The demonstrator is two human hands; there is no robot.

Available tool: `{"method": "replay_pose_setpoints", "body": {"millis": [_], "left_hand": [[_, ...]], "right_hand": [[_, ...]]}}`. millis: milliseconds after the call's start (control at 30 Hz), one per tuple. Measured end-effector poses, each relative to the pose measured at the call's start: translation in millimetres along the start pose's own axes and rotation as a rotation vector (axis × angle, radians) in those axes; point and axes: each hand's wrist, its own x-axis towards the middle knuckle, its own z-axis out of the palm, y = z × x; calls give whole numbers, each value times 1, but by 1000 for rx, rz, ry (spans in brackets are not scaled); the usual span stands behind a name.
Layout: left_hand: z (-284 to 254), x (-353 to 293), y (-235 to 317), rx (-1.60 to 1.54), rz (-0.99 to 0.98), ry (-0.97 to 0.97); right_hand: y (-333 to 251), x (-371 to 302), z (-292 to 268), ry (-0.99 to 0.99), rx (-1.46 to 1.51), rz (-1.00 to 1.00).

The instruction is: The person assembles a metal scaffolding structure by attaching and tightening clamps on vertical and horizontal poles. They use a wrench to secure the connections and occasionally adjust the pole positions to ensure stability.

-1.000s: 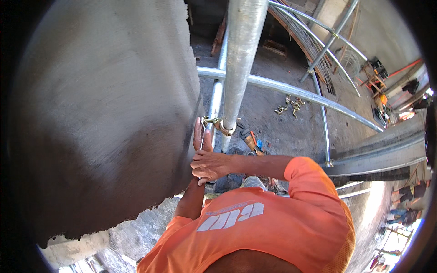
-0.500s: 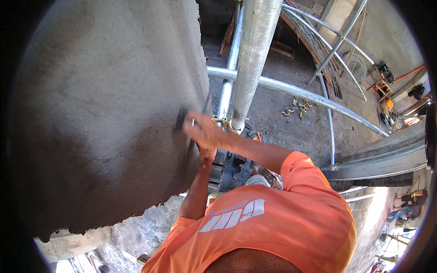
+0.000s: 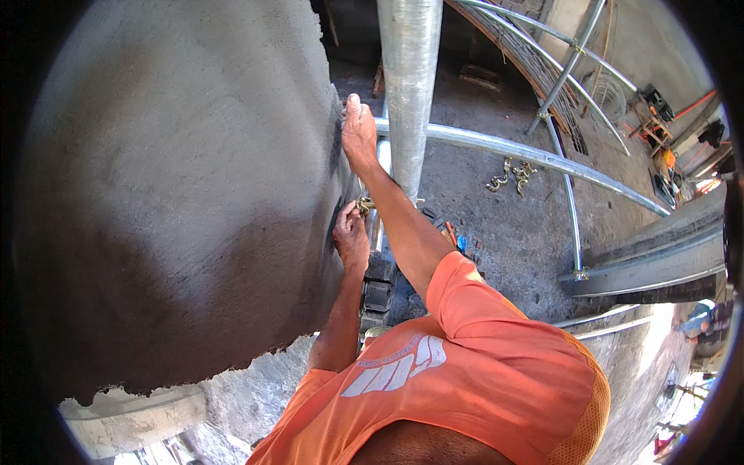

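Observation:
A broad grey wall face of wet-looking plaster [image 3: 194, 186] fills the left side, with a rough upper right edge and a ragged lower border. My right hand [image 3: 359, 138] is raised at the wall's right side, its fingers bent toward the plaster and largely hidden. Lower down, my left hand [image 3: 351, 239] is curled against the same side, just below a brass-coloured clamp [image 3: 365, 204]. Whatever either hand grips is hidden behind the fingers. Dark shadows fall on the plaster beside both hands.
A thick upright steel pipe [image 3: 411, 93] stands close right of my right arm. A horizontal scaffold pipe [image 3: 527, 153] crosses behind it. Loose clamps [image 3: 511, 177] lie on the floor. Dark blocks [image 3: 377, 291] are stacked below my hands. A curved grey beam [image 3: 651, 260] is at right.
My hands were close together in a blur at the wall's side. Now the right hand is farther up and the left is below it, apart. My view has shifted slightly.

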Motion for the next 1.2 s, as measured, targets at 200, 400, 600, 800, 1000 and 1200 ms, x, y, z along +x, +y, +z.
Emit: {"method": "replay_pose_setpoints", "body": {"millis": [200,400,600,800,1000,1200], "left_hand": [[2,0,-9,-173,-76,-29],[5,-7,-26,14,140,-312],[-22,-47,-28,61,7,-100],[-17,-61,-28,73,-19,-123],[-8,-63,-27,87,-3,-158],[8,-58,-31,117,29,-220]], "right_hand": [[28,-6,1,149,-263,-25],[17,-35,-54,-8,-496,-119],[2,-170,-79,-449,-415,-538],[48,-160,-128,-1220,-368,-1326],[43,-165,-106,-1201,-395,-1279],[4,-140,-73,-919,-143,-602]]}}
